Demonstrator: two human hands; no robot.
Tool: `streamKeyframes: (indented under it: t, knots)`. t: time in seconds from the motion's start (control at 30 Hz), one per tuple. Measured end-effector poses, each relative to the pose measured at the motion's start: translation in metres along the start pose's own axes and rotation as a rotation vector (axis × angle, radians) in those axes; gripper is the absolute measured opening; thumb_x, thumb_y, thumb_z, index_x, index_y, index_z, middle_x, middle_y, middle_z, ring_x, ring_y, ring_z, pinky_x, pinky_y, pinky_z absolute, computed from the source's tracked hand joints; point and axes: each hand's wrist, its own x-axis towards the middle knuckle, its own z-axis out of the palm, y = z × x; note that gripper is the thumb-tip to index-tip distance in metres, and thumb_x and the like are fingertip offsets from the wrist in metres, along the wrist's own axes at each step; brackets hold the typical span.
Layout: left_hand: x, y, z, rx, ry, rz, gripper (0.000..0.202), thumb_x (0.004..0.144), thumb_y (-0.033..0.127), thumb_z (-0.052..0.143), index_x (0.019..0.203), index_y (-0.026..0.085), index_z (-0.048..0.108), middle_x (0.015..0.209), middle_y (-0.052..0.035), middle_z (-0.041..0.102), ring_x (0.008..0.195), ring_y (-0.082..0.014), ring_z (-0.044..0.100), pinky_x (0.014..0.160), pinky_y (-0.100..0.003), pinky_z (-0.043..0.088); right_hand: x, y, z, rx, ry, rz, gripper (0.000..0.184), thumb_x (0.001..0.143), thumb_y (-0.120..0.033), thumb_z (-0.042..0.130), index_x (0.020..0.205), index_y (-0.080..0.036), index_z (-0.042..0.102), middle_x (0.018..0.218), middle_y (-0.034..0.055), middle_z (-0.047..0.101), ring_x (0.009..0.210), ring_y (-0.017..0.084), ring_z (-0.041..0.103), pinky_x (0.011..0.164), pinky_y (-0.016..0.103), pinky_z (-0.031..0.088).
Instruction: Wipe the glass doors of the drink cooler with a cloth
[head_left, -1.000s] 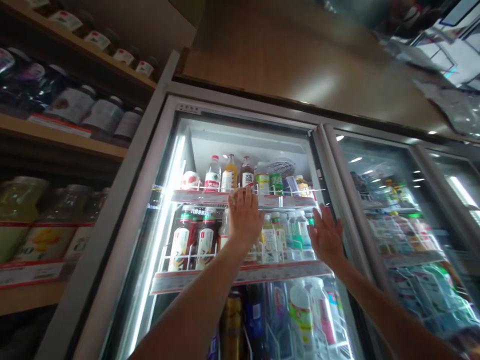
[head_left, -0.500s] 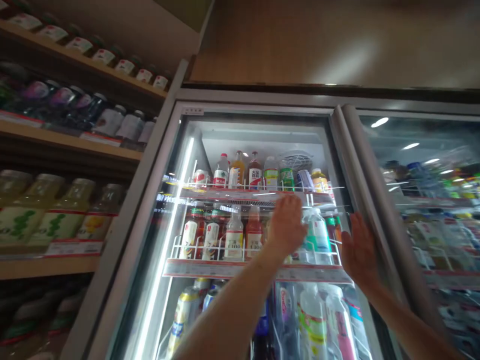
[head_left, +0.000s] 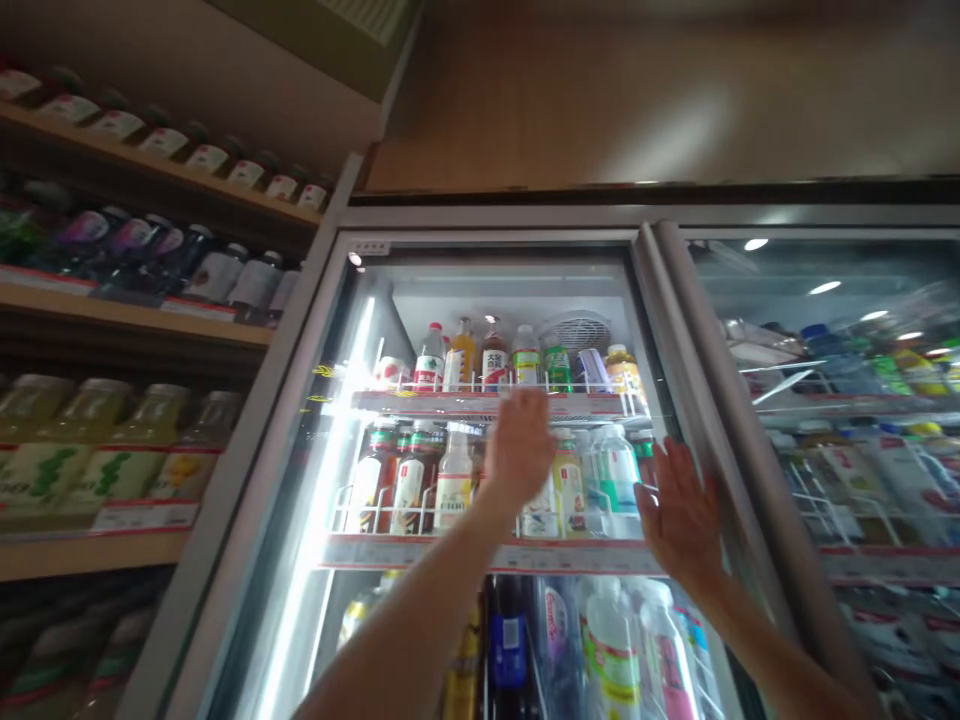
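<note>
Overhead, a brown panelled wall runs above a bank of glass-fronted coolers. The cooler [head_left: 360, 420] straight ahead of you is lit white down its left inner edge, with a grey metal frame; a second cooler [head_left: 840, 400] stands just to its right, its glass catching ceiling lights. To your left, wooden shelves [head_left: 135, 320] carry rows of jars and dark bottles with red price strips.

Inside the lit cooler, white wire racks hold three tiers of drinks. Your left hand [head_left: 519, 448] is raised against the front of the middle tier, fingers together and pointing up, fingertips at the top shelf's price strip [head_left: 450, 404]; it holds nothing. Your right hand [head_left: 681, 512] is spread wide, palm forward, near the cooler's right door frame [head_left: 660, 330], also empty.

Nearest your left hand are a pale bottle [head_left: 453, 478] with a white label and a yellow-green labelled bottle [head_left: 570, 482].
</note>
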Motion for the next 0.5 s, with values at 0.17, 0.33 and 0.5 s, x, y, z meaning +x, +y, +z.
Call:
streamKeyframes:
  t: [0.17, 0.33, 0.5]
  knots:
    - [-0.024, -0.015, -0.01, -0.008, -0.152, 0.069, 0.048, 0.088, 0.035, 0.031, 0.134, 0.022, 0.038, 0.137, -0.0046, 0.047, 0.132, -0.0174, 0.035, 0.108, -0.039, 0.029, -0.001, 0.005, 0.001, -0.017, -0.017, -0.015, 0.053, 0.094, -0.038, 0.026, 0.142, -0.014, 0.026, 0.143, 0.0156, 0.038, 0.134, 0.03, 0.03, 0.103, 0.053, 0.031]
    - [-0.028, -0.106, -0.03, 0.094, -0.099, -0.346, 0.056, 0.089, 0.028, 0.021, 0.135, -0.002, 0.029, 0.134, -0.0298, 0.04, 0.13, -0.0378, 0.033, 0.098, -0.063, 0.029, 0.003, -0.004, -0.004, -0.033, -0.073, 0.01, 0.059, 0.093, -0.041, 0.028, 0.145, -0.013, 0.018, 0.146, 0.0173, 0.03, 0.136, 0.032, 0.025, 0.104, 0.055, 0.027]
    - [-0.025, -0.013, -0.009, -0.023, -0.178, -0.012, 0.053, 0.086, 0.036, 0.037, 0.136, 0.02, 0.035, 0.14, -0.0046, 0.043, 0.134, -0.0186, 0.032, 0.109, -0.037, 0.029, 0.029, -0.041, -0.005, 0.014, -0.109, -0.09, 0.059, 0.093, -0.038, 0.03, 0.146, -0.016, 0.016, 0.147, 0.014, 0.03, 0.137, 0.029, 0.025, 0.106, 0.054, 0.025]
